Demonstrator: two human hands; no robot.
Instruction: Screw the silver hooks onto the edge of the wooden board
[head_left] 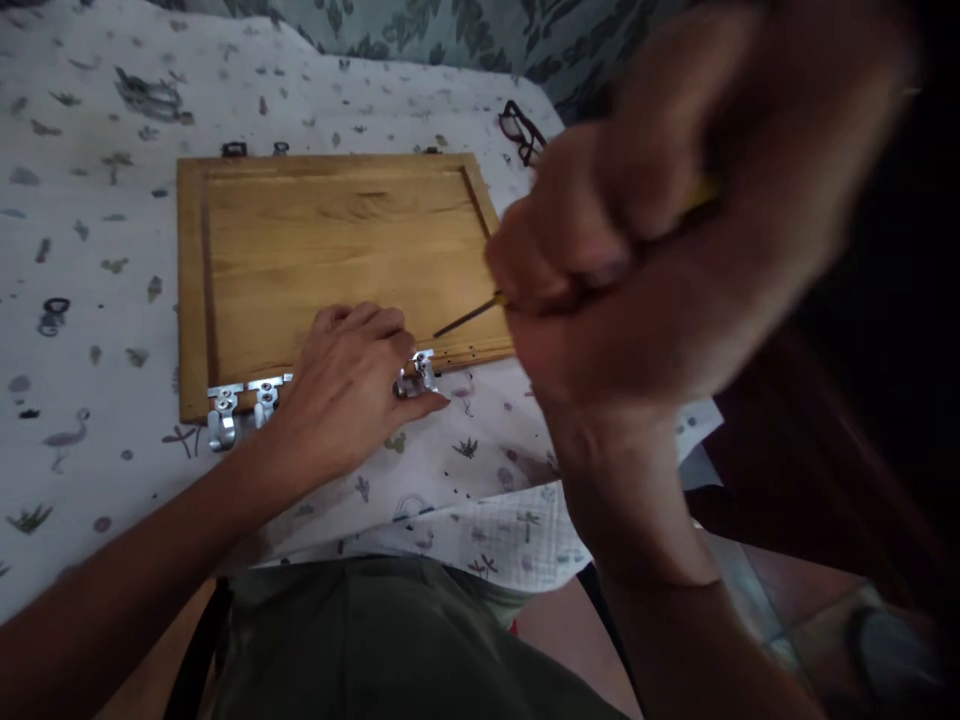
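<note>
A wooden panel with a raised frame lies flat on the cloth-covered surface. Along its near edge are fixed silver metal hooks, among them one at the left corner, a neighbour and one farther right. My left hand grips this near edge between the hooks, fingers on the wood and thumb below, partly hiding a hook. Raised above the panel's right side, my right hand is wrapped round a screwdriver with a yellow handle. Its tip points down-left, apart from the right-hand hook.
A patterned white cloth covers the table. Beyond the panel's right corner lie eyeglasses. Small dark metal pieces show at the panel's far edge. At the right stands dark red furniture. My lap is below the table's near edge.
</note>
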